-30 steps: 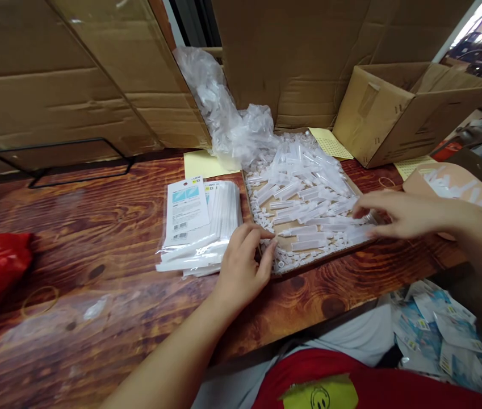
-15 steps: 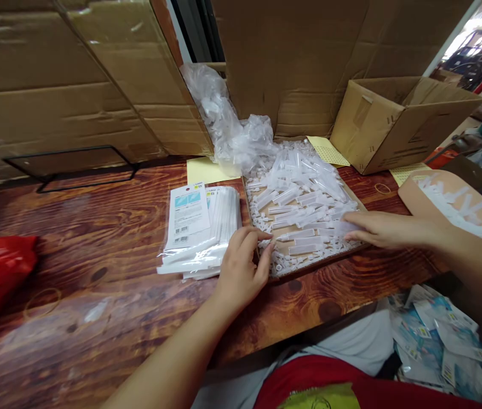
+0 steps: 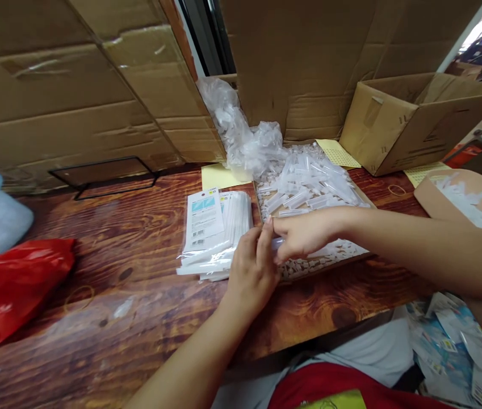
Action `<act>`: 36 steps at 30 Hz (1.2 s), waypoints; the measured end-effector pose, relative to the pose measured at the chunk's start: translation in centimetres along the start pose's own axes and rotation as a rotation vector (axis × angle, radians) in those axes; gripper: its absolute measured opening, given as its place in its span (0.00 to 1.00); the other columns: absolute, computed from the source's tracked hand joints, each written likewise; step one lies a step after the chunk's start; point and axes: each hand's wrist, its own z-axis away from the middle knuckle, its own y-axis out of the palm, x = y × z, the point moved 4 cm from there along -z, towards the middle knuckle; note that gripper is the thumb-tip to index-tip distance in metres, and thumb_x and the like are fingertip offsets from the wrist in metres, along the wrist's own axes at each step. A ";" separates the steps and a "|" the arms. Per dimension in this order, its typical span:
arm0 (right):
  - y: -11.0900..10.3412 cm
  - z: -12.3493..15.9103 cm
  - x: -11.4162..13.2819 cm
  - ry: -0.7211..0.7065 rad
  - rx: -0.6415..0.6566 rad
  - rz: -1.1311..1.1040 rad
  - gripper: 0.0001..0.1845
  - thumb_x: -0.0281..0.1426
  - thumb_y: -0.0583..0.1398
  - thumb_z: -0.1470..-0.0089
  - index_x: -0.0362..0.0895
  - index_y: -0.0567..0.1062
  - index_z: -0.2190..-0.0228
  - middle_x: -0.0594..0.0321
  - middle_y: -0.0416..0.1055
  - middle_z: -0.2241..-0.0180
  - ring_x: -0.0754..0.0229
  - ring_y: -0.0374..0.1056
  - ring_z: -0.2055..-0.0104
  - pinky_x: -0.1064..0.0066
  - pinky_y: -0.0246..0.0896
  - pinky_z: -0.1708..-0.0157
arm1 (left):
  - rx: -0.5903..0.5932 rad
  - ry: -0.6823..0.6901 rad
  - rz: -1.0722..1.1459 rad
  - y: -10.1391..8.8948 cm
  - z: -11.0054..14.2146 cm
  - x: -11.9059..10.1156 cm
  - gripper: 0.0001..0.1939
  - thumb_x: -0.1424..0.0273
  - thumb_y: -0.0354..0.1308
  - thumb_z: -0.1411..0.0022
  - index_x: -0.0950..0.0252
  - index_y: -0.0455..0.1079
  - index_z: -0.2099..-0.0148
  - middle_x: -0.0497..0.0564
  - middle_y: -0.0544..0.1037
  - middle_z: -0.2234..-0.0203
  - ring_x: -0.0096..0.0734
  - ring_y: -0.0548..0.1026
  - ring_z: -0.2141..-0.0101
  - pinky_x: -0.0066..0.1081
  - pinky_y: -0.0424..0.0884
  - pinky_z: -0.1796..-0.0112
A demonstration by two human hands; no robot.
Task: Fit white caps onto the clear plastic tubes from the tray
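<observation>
My left hand and my right hand meet over the front left corner of a shallow cardboard tray. The right hand is closed on a clear plastic tube, of which a short piece shows between the hands. The left hand's fingers are pinched at the tube's near end; what they hold there is hidden. Inside the tray, a heap of clear plastic tubes lies among many small white plastic pieces. Left of the hands rests a stack of clear plastic bags with printed cards.
A crumpled clear bag lies behind the tray. An open cardboard box stands back right, near a tan container of white strips. A red plastic bag and black wire frame are left. Filled packets sit below the table edge.
My right hand has moved left from the tray's right side to my left hand, bringing a tube. The view has shifted slightly left.
</observation>
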 end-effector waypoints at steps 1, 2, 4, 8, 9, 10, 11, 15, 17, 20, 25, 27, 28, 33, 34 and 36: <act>0.0 0.2 0.0 0.067 0.042 0.010 0.22 0.26 0.67 0.56 0.39 0.73 0.56 0.62 0.74 0.69 0.59 0.70 0.67 0.69 0.67 0.66 | 0.029 -0.008 0.010 0.3 0.1 0.3 0.38 0.80 0.50 0.41 0.67 0.45 0.30 0.60 0.70 0.56 0.42 0.72 0.58 0.37 0.73 0.61; -0.2 0.7 0.1 0.135 0.080 0.029 0.26 0.28 0.66 0.53 0.38 0.71 0.52 0.59 0.75 0.65 0.58 0.70 0.65 0.68 0.67 0.65 | 0.058 -0.016 0.027 0.6 0.2 0.6 0.36 0.80 0.49 0.40 0.68 0.46 0.31 0.59 0.71 0.59 0.40 0.73 0.61 0.35 0.73 0.64; -1.0 2.2 0.3 0.211 0.085 0.096 0.33 0.34 0.66 0.50 0.37 0.65 0.45 0.52 0.74 0.57 0.55 0.71 0.63 0.66 0.67 0.63 | 0.102 -0.044 0.061 1.0 0.2 1.1 0.30 0.79 0.48 0.38 0.68 0.51 0.35 0.56 0.72 0.62 0.39 0.74 0.64 0.34 0.73 0.66; -2.6 5.6 0.1 0.148 -0.003 0.306 0.20 0.35 0.63 0.45 0.41 0.70 0.52 0.51 0.72 0.53 0.54 0.70 0.59 0.66 0.64 0.60 | 0.181 -0.252 0.160 0.9 -0.1 1.8 0.16 0.71 0.50 0.34 0.65 0.60 0.44 0.57 0.76 0.60 0.41 0.77 0.60 0.35 0.74 0.62; -2.4 6.2 -0.3 0.132 0.033 0.320 0.14 0.33 0.62 0.44 0.42 0.72 0.56 0.53 0.74 0.56 0.55 0.70 0.60 0.66 0.64 0.60 | 0.201 -0.321 0.197 0.7 -0.2 1.9 0.15 0.67 0.50 0.32 0.65 0.60 0.45 0.57 0.76 0.60 0.41 0.78 0.61 0.35 0.74 0.63; -1.9 6.6 -0.8 0.120 0.090 0.318 0.09 0.30 0.60 0.43 0.43 0.73 0.59 0.55 0.75 0.59 0.55 0.71 0.61 0.67 0.64 0.61 | 0.217 -0.385 0.240 0.6 -0.3 2.0 0.16 0.63 0.50 0.32 0.64 0.60 0.45 0.56 0.77 0.60 0.41 0.79 0.62 0.35 0.73 0.64; -1.3 6.8 -1.3 0.108 0.154 0.312 0.07 0.27 0.59 0.43 0.43 0.74 0.61 0.56 0.75 0.61 0.56 0.71 0.61 0.67 0.64 0.61 | 0.224 -0.435 0.286 0.4 -0.4 2.0 0.16 0.61 0.49 0.31 0.64 0.60 0.46 0.56 0.77 0.61 0.40 0.79 0.64 0.34 0.73 0.65; 1.1 6.4 -3.1 0.077 0.229 0.347 0.10 0.21 0.58 0.44 0.42 0.77 0.63 0.55 0.75 0.62 0.55 0.71 0.60 0.67 0.64 0.59 | 0.215 -0.577 0.441 0.0 -0.4 2.0 0.15 0.55 0.49 0.32 0.61 0.62 0.55 0.50 0.75 0.69 0.36 0.76 0.70 0.32 0.69 0.69; 1.3 6.0 -3.6 0.067 0.184 0.360 0.10 0.22 0.59 0.44 0.41 0.78 0.61 0.53 0.74 0.59 0.54 0.71 0.58 0.66 0.64 0.57 | 0.222 -0.609 0.496 0.2 -0.3 2.0 0.14 0.55 0.49 0.33 0.61 0.62 0.60 0.47 0.72 0.74 0.33 0.73 0.73 0.30 0.67 0.71; 1.2 5.7 -4.1 0.029 0.171 0.347 0.12 0.23 0.61 0.45 0.41 0.78 0.58 0.52 0.73 0.57 0.53 0.71 0.56 0.65 0.65 0.55 | 0.220 -0.620 0.557 0.6 -0.2 2.1 0.14 0.56 0.49 0.33 0.61 0.61 0.65 0.45 0.68 0.77 0.30 0.68 0.75 0.29 0.64 0.71; 1.4 5.5 -4.4 -0.051 0.215 0.284 0.17 0.21 0.59 0.45 0.42 0.77 0.54 0.52 0.74 0.55 0.54 0.71 0.53 0.63 0.66 0.52 | 0.169 -0.653 0.648 1.0 0.0 2.4 0.15 0.56 0.49 0.33 0.62 0.62 0.64 0.45 0.68 0.76 0.28 0.67 0.74 0.28 0.64 0.70; 1.7 5.4 -4.6 -0.071 0.216 0.252 0.17 0.21 0.56 0.42 0.42 0.77 0.53 0.53 0.75 0.55 0.54 0.72 0.54 0.63 0.67 0.52 | 0.172 -0.648 0.684 1.2 0.2 2.3 0.15 0.55 0.49 0.33 0.62 0.63 0.62 0.46 0.69 0.74 0.29 0.68 0.73 0.29 0.65 0.68; 1.8 5.4 -4.7 -0.084 0.207 0.243 0.17 0.21 0.55 0.41 0.42 0.77 0.54 0.53 0.74 0.55 0.54 0.72 0.54 0.62 0.67 0.52 | 0.183 -0.645 0.696 1.4 0.3 2.2 0.16 0.55 0.49 0.32 0.62 0.63 0.62 0.46 0.69 0.74 0.29 0.68 0.73 0.29 0.66 0.68; 2.6 5.5 -5.2 -0.110 0.095 0.321 0.15 0.22 0.59 0.45 0.44 0.79 0.57 0.54 0.72 0.56 0.54 0.71 0.56 0.63 0.67 0.55 | 0.136 -0.573 0.666 1.3 0.1 2.1 0.17 0.55 0.48 0.31 0.63 0.65 0.64 0.49 0.71 0.71 0.31 0.70 0.69 0.31 0.68 0.64; 2.8 5.5 -5.3 -0.097 0.072 0.356 0.14 0.21 0.59 0.45 0.44 0.79 0.58 0.54 0.71 0.57 0.55 0.71 0.57 0.64 0.67 0.57 | 0.100 -0.547 0.652 1.2 0.0 2.1 0.17 0.56 0.48 0.30 0.63 0.66 0.64 0.50 0.71 0.69 0.31 0.71 0.67 0.32 0.69 0.62; 3.0 5.4 -5.8 -0.078 0.021 0.434 0.12 0.21 0.58 0.44 0.43 0.78 0.61 0.55 0.70 0.60 0.56 0.70 0.61 0.66 0.65 0.61 | 0.054 -0.520 0.642 1.1 -0.2 2.2 0.16 0.58 0.49 0.30 0.64 0.67 0.64 0.52 0.71 0.66 0.32 0.72 0.63 0.32 0.69 0.60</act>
